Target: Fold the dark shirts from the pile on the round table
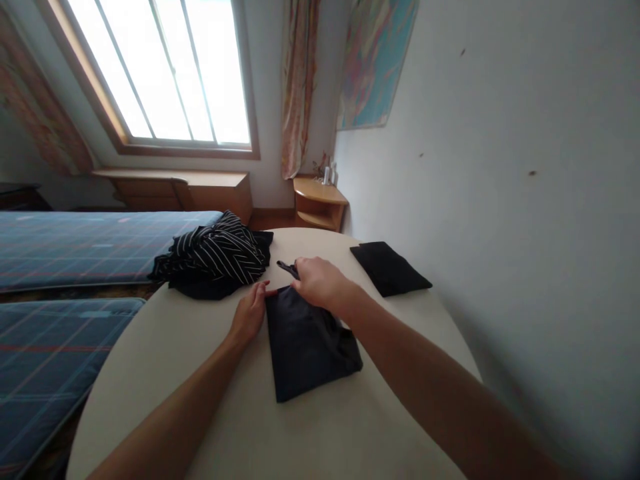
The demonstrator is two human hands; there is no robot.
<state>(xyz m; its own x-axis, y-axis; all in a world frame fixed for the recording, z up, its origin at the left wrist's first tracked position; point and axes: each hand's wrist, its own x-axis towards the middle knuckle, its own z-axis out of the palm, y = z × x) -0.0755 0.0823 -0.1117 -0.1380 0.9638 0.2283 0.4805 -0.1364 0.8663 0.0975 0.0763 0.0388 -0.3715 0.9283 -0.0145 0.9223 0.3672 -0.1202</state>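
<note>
Head view: the dark cloth being handled lies flat near the middle of the round table, between the person's arms. Its left and near edges run fairly straight, while its right side is rumpled and lifted into loose creases, so it looks only partly laid in order. The right hand is closed on the cloth's far edge, with a dark, loop-like end poking out past the fingers; that end seems to belong to the same cloth. The left hand rests at the far left corner, fingertips touching it; whether they pinch or merely steady it, I cannot tell.

One piece appears done: a black folded cloth lies flat and apart at the table's right side. What looks left is the striped cloth, heaped and crumpled at the far left with plain black fabric showing beneath it.
</note>
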